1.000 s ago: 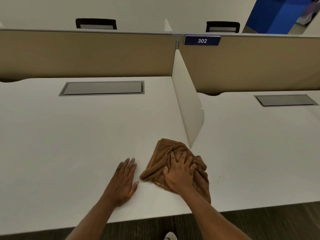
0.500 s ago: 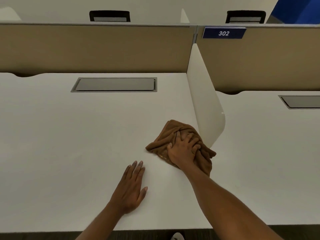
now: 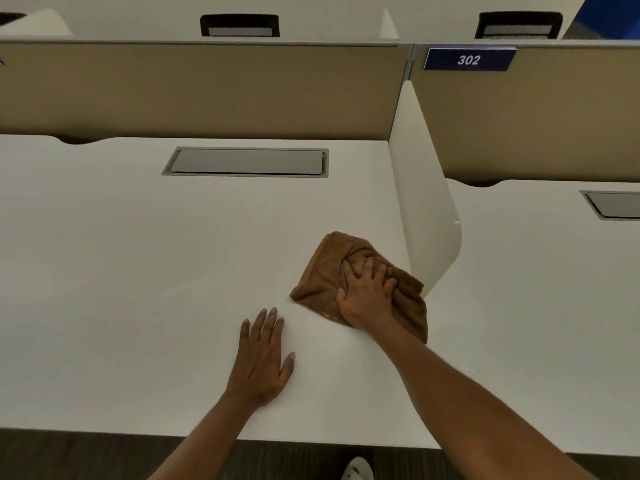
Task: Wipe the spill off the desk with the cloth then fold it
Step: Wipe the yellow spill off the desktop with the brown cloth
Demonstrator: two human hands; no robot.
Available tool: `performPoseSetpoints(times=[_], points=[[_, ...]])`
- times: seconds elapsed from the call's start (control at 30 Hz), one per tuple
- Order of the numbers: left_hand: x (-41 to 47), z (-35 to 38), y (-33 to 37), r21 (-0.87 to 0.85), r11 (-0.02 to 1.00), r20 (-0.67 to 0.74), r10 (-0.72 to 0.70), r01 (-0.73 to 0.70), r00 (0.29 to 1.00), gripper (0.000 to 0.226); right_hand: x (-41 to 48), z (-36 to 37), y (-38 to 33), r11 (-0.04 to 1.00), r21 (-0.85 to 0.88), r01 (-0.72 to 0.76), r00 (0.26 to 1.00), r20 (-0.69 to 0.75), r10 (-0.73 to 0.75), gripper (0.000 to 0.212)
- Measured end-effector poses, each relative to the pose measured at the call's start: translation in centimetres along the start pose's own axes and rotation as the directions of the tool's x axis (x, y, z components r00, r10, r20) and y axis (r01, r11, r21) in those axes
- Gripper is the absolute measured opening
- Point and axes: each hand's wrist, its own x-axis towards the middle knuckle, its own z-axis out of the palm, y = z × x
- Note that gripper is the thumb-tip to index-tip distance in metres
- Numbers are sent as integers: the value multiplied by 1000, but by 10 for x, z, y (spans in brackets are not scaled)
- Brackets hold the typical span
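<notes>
Right hand (image 3: 367,294) at centre right, fingers spread, slightly curled, pressing down on crumpled brown terry cloth (image 3: 329,268) beside white divider (image 3: 424,202). Left hand (image 3: 261,358) flat, fingers straight, on smooth white desk (image 3: 121,289), lower centre.

Two hands: left hand (image 3: 261,362), right hand (image 3: 365,296). One cloth (image 3: 322,271) under the right fingers (image 3: 369,268), one divider (image 3: 426,202) just right of them. Far beyond the fingertips, two hatches (image 3: 247,162) (image 3: 616,205), two chairs (image 3: 240,25) (image 3: 518,25), one sign (image 3: 468,59); behind them, one shoe (image 3: 358,469).

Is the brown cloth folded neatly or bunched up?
Bunched up: the cloth lies crumpled in loose wrinkles under the right hand.
</notes>
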Motion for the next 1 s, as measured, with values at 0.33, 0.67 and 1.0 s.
performPoseSetpoints(times=[0.33, 0.67, 1.0], points=[[-4, -5, 2, -6, 999, 64, 35, -35, 997, 75, -84, 6, -9, 998, 45, 44, 996, 71, -47, 69], [-1, -10, 2, 58, 954, 174, 281, -294, 944, 58, -137, 2, -14, 999, 34, -34, 993, 118, 30, 68], [8, -19, 1, 129, 811, 242, 533, -571, 811, 62, -177, -11, -2, 995, 51, 89, 992, 80, -93, 66]])
